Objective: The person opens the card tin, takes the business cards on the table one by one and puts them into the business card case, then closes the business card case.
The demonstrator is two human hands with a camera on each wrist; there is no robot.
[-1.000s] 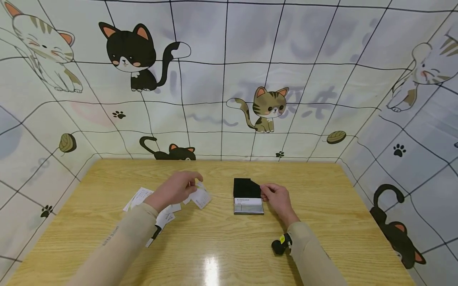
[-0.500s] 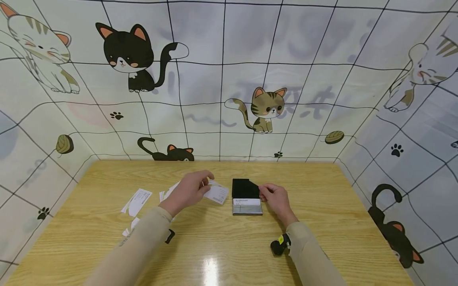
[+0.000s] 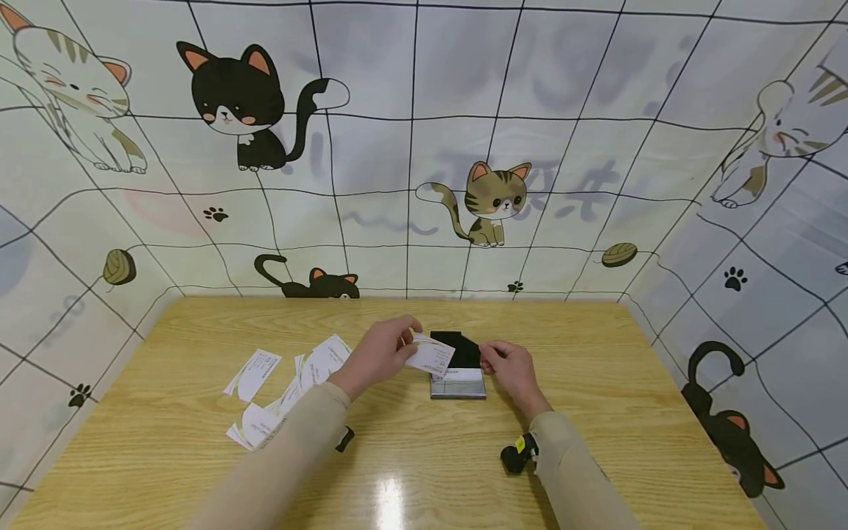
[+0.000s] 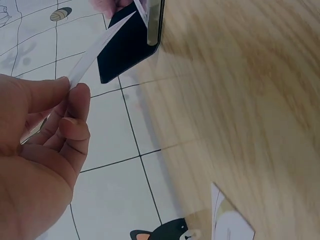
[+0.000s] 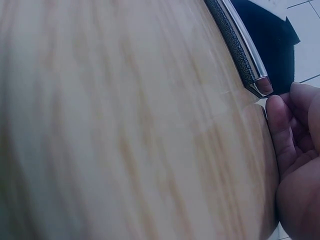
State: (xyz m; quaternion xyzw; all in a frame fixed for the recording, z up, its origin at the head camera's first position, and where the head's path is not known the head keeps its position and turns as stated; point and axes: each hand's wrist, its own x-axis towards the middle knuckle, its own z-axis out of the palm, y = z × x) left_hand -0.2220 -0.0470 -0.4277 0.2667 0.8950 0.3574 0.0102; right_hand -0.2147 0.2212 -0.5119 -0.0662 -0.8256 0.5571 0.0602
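My left hand point(image 3: 376, 352) pinches a white business card point(image 3: 432, 359) between thumb and fingers. That card overlaps the open business card holder point(image 3: 457, 389), which has a black flap and a silvery front. In the left wrist view the card point(image 4: 98, 50) slants toward the holder's dark flap point(image 4: 125, 50). More white card stock point(image 3: 457, 374) shows inside the holder. At its right side, my right hand point(image 3: 514, 374) pinches the edge of the raised flap; the right wrist view has these fingertips point(image 5: 278, 111) beside the holder's corner.
Loose white business cards point(image 3: 324, 361) lie spread on the wooden table point(image 3: 424, 449) left of the holder, partly under my left forearm. One small group point(image 3: 255, 374) lies farther left. A cat-patterned cloth point(image 3: 371, 154) stands behind and at both sides.
My left hand has moved right from the loose cards, carrying the business card to the holder. More loose cards are uncovered now. The right hand has stayed at the flap.
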